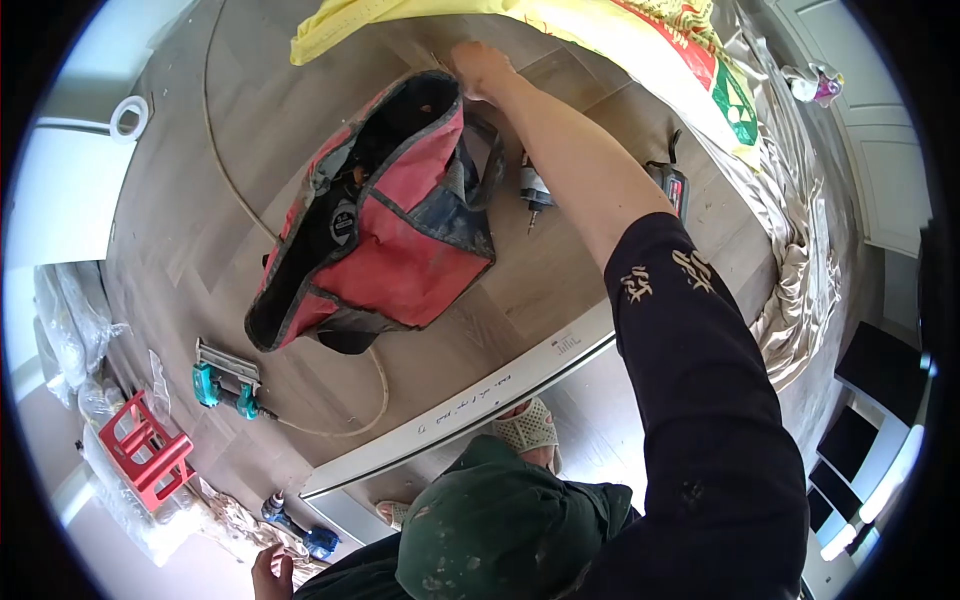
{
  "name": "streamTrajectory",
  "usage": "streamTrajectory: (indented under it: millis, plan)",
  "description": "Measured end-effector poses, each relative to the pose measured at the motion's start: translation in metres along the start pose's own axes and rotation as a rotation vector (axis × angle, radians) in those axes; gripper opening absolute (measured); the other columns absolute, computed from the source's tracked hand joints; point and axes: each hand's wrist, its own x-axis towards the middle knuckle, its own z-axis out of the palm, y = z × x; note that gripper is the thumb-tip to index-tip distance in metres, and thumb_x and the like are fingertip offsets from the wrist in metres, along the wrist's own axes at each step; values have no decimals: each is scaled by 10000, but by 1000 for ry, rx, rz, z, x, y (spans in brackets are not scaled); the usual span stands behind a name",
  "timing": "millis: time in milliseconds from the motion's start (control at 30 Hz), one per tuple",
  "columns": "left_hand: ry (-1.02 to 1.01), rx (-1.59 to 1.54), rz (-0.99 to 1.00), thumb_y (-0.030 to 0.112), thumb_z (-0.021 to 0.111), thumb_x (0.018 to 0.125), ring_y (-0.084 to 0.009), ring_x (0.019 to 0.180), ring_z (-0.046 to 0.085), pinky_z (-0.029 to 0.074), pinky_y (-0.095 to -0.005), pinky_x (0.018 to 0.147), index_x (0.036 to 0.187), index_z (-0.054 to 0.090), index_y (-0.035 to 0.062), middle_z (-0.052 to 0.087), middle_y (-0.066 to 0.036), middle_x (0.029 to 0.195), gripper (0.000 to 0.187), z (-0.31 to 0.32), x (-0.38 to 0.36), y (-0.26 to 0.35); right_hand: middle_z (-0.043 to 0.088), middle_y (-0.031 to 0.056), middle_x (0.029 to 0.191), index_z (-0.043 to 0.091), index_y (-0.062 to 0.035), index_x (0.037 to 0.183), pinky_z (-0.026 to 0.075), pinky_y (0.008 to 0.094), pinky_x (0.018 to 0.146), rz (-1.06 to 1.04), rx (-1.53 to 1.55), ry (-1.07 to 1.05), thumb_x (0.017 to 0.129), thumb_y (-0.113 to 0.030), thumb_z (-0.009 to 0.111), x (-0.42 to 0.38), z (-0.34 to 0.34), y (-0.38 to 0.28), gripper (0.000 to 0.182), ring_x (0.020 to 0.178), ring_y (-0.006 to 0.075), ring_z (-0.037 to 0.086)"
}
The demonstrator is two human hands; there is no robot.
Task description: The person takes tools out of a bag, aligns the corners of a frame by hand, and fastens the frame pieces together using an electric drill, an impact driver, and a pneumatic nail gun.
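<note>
My right hand (482, 72) reaches far forward, just beyond the upper corner of a red and black tool bag (415, 250). Its fingers look curled closed, and what they hold, if anything, is hidden. The bag's mouth gapes toward the left; inside lies a round tape measure (343, 222) among dark items. Under my right forearm a drill (535, 185) is partly covered, its bit pointing toward me. Low at the left, my left hand (271, 574) hangs loosely with fingers apart, holding nothing. Close to it a blue cordless drill (305, 528) rests on the floor.
A teal nail gun (228, 382) with an air hose (385, 385) lies at left, near a red step stool (148, 450). A white board (465, 405) crosses before my feet. Yellow sacking (600, 40) and crumpled sheeting (800, 270) stretch along the far and right sides. A battery tool (670, 182) lies right.
</note>
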Motion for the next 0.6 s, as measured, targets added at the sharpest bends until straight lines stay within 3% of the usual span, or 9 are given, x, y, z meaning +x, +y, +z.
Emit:
streamTrajectory:
  millis: [100,167,267,367,400,467,500,533,600]
  plan:
    - [-27,-79,-104,269,594,1030,-307,1123,647,522,-386,941,1350,581,8,672,-216,1236,413,6,-4,2,695,188,1162,728,-121,1117,518,463,1004,328,503,244,811,-189,661,20,8,4,320,1141,383,648]
    - [-95,-129,-274,270,594,1030,-296,1136,644,522,-373,945,1370,572,10,668,-210,1253,428,3,-7,11,692,194,1164,729,-120,1124,520,461,998,310,519,244,810,-201,662,31,15,4,331,1139,385,648]
    - [-82,-214,-204,291,601,1025,-294,1158,636,516,-366,963,1387,568,27,666,-205,1261,449,11,-7,-22,687,207,1167,730,-118,1138,524,458,984,275,561,228,808,-225,665,53,22,-4,353,1135,389,647]
    - [-83,-321,-197,321,605,1020,-291,1175,631,506,-361,983,1399,572,61,667,-199,1266,461,13,-11,-31,680,220,1172,724,-100,1113,525,456,967,-118,241,247,823,-251,664,67,30,-3,333,1134,407,640]
    - [-68,-389,-209,340,606,1017,-287,1180,629,499,-360,995,1403,577,88,668,-194,1268,462,13,-10,-27,680,220,1172,724,-100,1113,525,456,967,-117,243,221,823,-251,664,65,35,1,333,1134,407,640]
    - [-68,-465,-237,360,607,1014,-284,1185,628,492,-360,1007,1407,583,114,669,-189,1269,464,19,-6,-24,704,196,1040,717,-79,1103,539,449,844,-323,331,195,859,-256,648,62,34,8,310,939,373,661]
    - [-63,-473,-239,344,610,1012,-272,1136,644,509,-358,966,1369,585,72,676,-179,1224,449,23,-1,-25,715,184,974,714,-69,1098,546,446,782,-429,376,191,877,-258,639,64,36,12,301,842,356,671]
    - [-56,-478,-241,327,613,1009,-260,1086,660,527,-356,925,1331,588,30,683,-169,1179,438,25,4,-26,715,184,974,714,-69,1098,546,446,782,-433,377,178,877,-258,639,67,42,19,301,842,356,671]
    - [-50,-490,-252,310,615,1006,-248,1037,677,545,-354,885,1292,590,-11,690,-158,1134,431,25,9,-19,712,212,981,741,-68,1013,542,456,807,-677,217,295,844,-256,643,74,50,37,271,879,395,670]
